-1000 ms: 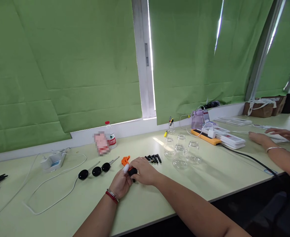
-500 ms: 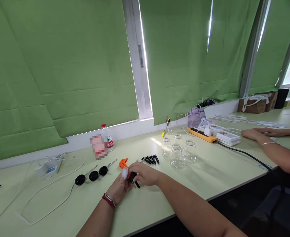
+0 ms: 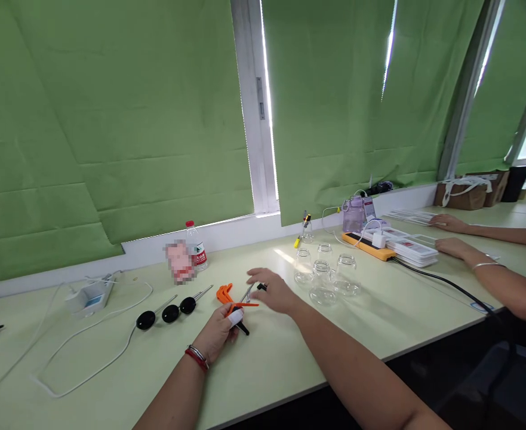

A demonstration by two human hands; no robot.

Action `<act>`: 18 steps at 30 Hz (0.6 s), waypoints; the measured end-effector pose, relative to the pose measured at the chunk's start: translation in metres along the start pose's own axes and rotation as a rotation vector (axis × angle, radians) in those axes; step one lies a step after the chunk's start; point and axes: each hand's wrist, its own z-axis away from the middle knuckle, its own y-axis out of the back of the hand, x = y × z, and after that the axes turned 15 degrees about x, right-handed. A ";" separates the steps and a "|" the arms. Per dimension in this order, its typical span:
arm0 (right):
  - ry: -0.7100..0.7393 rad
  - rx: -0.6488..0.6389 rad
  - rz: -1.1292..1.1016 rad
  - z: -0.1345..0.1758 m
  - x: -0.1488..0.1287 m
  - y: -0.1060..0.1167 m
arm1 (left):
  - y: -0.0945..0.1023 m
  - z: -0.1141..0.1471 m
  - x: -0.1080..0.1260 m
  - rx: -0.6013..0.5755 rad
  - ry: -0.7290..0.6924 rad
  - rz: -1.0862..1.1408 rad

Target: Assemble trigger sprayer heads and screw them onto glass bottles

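Note:
My left hand (image 3: 218, 331), with white wrapping on its thumb, is closed around an orange plastic part (image 3: 247, 305) and a black piece (image 3: 242, 325) that sticks out below. My right hand (image 3: 274, 289) hovers just to the right with fingers apart, over thin metal rods (image 3: 247, 294) and a black handle-like piece (image 3: 261, 287). It hides the other black pieces there. More orange plastic parts (image 3: 224, 294) lie just beyond my left hand. To the left rest several round black caps (image 3: 170, 313) with metal rods.
Several clear glass jars (image 3: 322, 283) stand right of my hands. Behind are a water bottle (image 3: 199, 251), an orange power strip (image 3: 370, 246) and white cases (image 3: 408, 249). White cable (image 3: 88, 382) loops at left. Another person's hands (image 3: 453, 245) are at far right.
My right hand has let go of the black round piece at my left hand and moved up and right, its fingers spreading. The orange part in my left hand now shows clearly.

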 end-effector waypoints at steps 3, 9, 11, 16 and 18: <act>-0.225 0.185 0.235 -0.010 0.028 0.012 | 0.004 -0.006 -0.005 0.071 -0.042 -0.012; -0.465 0.121 0.612 0.001 0.072 0.020 | 0.010 -0.013 -0.010 0.085 -0.054 0.041; -0.458 0.083 0.655 0.006 0.076 0.019 | 0.010 -0.013 -0.010 0.099 -0.051 0.045; -0.444 0.035 0.717 0.008 0.075 0.020 | 0.009 -0.011 -0.006 0.133 -0.019 0.032; -0.438 0.019 0.746 0.008 0.075 0.021 | 0.007 -0.009 -0.004 0.138 0.000 0.054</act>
